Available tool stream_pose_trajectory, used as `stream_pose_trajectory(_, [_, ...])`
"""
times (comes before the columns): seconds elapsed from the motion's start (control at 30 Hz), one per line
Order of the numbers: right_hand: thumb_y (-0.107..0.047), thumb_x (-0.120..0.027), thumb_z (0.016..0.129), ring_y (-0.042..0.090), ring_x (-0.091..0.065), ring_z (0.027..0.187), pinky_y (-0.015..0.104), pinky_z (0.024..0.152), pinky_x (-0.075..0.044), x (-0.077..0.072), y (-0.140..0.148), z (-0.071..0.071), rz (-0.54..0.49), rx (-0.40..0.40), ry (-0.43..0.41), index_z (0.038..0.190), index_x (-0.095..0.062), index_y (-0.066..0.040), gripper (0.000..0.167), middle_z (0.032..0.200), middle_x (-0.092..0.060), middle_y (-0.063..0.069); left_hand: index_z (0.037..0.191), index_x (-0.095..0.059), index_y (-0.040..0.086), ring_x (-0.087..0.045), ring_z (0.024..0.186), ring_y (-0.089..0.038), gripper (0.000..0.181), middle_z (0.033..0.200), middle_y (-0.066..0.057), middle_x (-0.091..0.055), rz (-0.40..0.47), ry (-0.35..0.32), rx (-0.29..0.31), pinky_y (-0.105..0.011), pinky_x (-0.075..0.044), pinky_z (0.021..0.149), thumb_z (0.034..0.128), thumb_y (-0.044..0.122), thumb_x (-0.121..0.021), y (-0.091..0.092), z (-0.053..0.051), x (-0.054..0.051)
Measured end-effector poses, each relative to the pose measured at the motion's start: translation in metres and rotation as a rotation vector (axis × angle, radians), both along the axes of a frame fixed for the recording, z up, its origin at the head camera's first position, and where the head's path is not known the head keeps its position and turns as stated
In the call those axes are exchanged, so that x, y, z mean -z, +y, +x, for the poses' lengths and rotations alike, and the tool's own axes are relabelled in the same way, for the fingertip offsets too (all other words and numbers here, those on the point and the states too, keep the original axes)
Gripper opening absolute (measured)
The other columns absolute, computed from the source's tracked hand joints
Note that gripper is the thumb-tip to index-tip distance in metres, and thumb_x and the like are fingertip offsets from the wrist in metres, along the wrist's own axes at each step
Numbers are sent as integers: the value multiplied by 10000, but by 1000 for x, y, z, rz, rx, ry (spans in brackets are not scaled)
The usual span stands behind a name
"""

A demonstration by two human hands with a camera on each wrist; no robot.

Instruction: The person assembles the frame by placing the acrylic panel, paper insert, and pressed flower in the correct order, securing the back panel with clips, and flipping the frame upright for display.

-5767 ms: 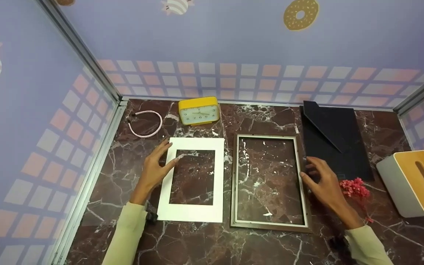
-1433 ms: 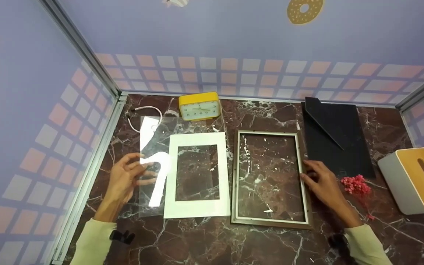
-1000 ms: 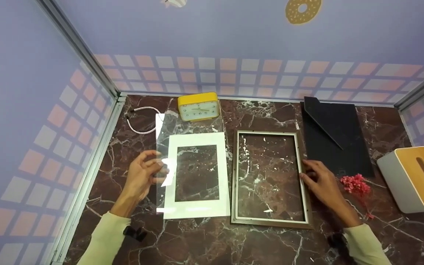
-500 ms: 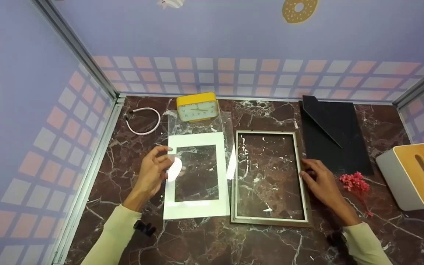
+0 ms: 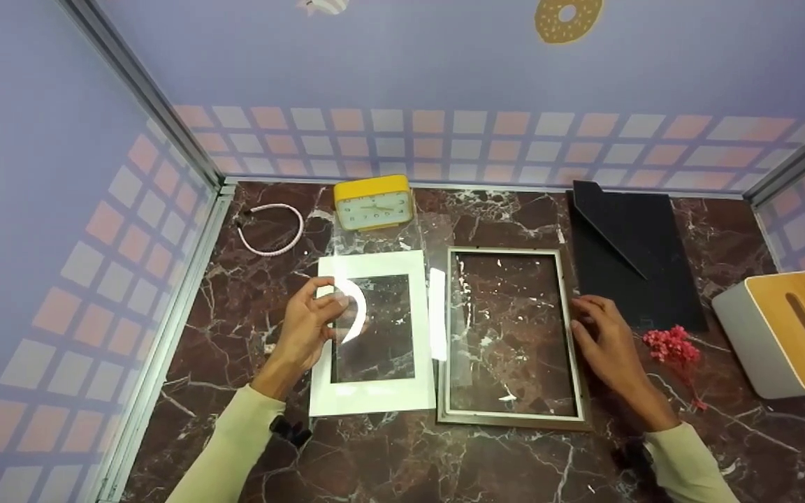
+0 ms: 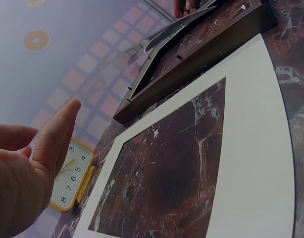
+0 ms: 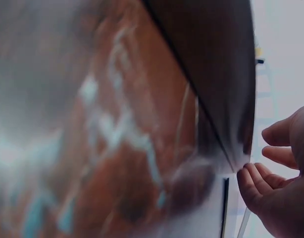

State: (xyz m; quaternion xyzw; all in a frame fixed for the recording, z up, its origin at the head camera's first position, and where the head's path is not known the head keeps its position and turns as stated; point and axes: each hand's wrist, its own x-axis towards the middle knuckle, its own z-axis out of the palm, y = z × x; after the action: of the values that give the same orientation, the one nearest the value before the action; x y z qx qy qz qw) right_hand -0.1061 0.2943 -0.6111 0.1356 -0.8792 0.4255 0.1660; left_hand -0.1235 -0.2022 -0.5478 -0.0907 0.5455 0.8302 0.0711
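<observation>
My left hand (image 5: 308, 321) pinches a clear pane (image 5: 437, 311) by its left edge. The pane hovers over the white picture mat (image 5: 367, 399) and reaches across the left side of the picture frame (image 5: 514, 420); bright glare marks it. In the left wrist view the left hand (image 6: 30, 168) has fingers fairly straight, and the pane is hardly visible. My right hand (image 5: 608, 342) rests by the frame's right side. From the right wrist view, several fingertips of the right hand (image 7: 280, 183) touch the frame's edge, with the thumb apart.
A black backing board (image 5: 636, 265) with a stand leg lies right of the frame, near pink flowers (image 5: 671, 346) and a tissue box (image 5: 787, 335). A yellow clock (image 5: 373, 202) and a white headband (image 5: 298, 223) sit at the back left, before the wall.
My left hand took up the clear pane and has carried it rightward, from left of the mat to over the mat and the frame's left side. The right hand has hardly moved.
</observation>
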Motion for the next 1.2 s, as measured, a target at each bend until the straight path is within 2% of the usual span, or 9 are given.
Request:
stream_pose_trajectory(0.13, [185,-754,918,359,-661,1082,67,971,-407,-6,-8,2,18,11,32,1306,-711,139,393,1323,-651,304,1244,-515,45,-786,743,-244,317,1008,-185,-775,56,27,21,-435,-687,625,1026,-173,-590,6,1,-2])
stream_pose_trajectory(0.2, [173,-768,917,377,-665,1102,69,985,-403,-9,-14,3,25,4,47,1299,-716,137,387,1320,-660,297,1238,-522,37,-797,757,-264,303,1037,-208,-776,88,36,34,-556,-679,724,1029,-172,-590,10,1,-2])
stream_pose_trajectory(0.27, [164,-775,921,390,-672,1129,66,1005,-409,-11,-18,4,25,-10,58,1301,-719,131,385,1322,-666,287,1241,-532,20,-795,763,-275,289,1046,-207,-773,110,36,49,-614,-662,768,1031,-168,-593,16,0,-2])
stream_pose_trajectory(0.47, [152,-772,938,409,-670,1207,64,1047,-424,-17,-31,8,-4,-53,57,1314,-719,121,380,1331,-681,251,1297,-506,-49,-800,801,-305,297,1103,-252,-753,160,19,83,-602,-664,788,1035,-160,-589,34,-2,2])
stream_pose_trajectory(0.73, [138,-771,949,354,-703,1114,159,967,-527,-21,-40,13,-48,-82,47,1329,-729,90,386,1314,-718,197,1356,-457,-88,-807,824,-339,345,1127,-279,-729,178,27,130,-587,-668,795,1044,-143,-592,55,-3,11])
stream_pose_trajectory(0.87, [126,-767,959,360,-711,1100,139,971,-521,-22,-42,16,-67,-78,38,1333,-732,79,379,1313,-729,188,1355,-458,-95,-808,818,-348,347,1124,-275,-730,176,31,146,-583,-670,781,1045,-128,-610,64,-3,15])
stream_pose_trajectory(1.07, [83,-757,989,300,-721,1053,143,940,-517,-23,-46,21,-80,-63,-16,1336,-732,71,347,1326,-736,171,1407,-397,-152,-807,827,-322,411,1146,-274,-727,164,48,189,-590,-666,819,1058,-102,-609,76,-4,21])
stream_pose_trajectory(1.2, [44,-737,1022,236,-722,1072,135,952,-514,-24,-47,24,-95,-47,-73,1351,-734,54,330,1332,-741,169,1389,-416,-122,-812,846,-343,377,1161,-282,-712,170,56,206,-590,-663,828,1063,-88,-605,83,-4,24])
